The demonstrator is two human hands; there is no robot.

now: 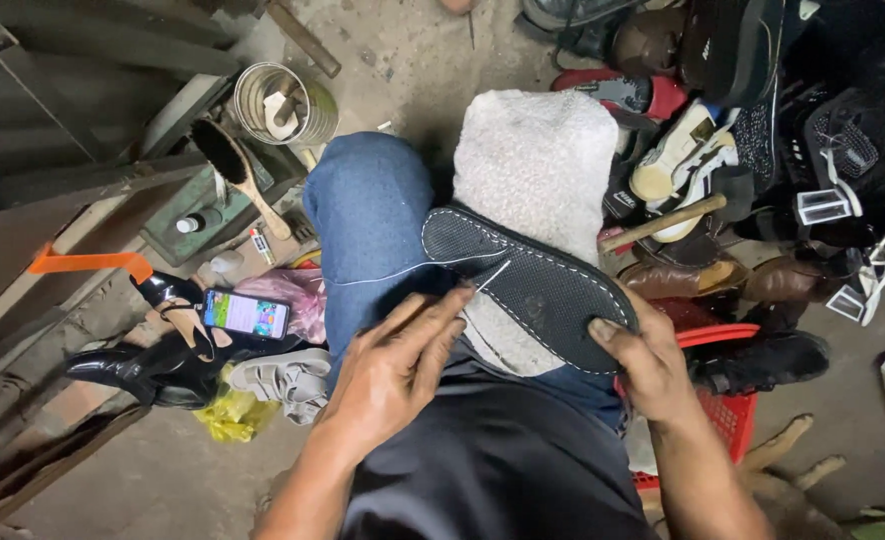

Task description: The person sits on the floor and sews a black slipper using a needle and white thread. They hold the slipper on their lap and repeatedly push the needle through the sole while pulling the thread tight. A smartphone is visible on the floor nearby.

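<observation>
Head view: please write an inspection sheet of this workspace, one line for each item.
Surface: white cloth over the knee, on a dirty concrete floor.
Job's things: black sole with white edge stitching; white thread.
Clutter: shoe pile, hammer, brush, tin can, phone, red basket.
Grippers: left hand pinches a needle; right hand grips the sole's end.
Cables: nothing seen.
Surroundings: metal sheets at the left.
</observation>
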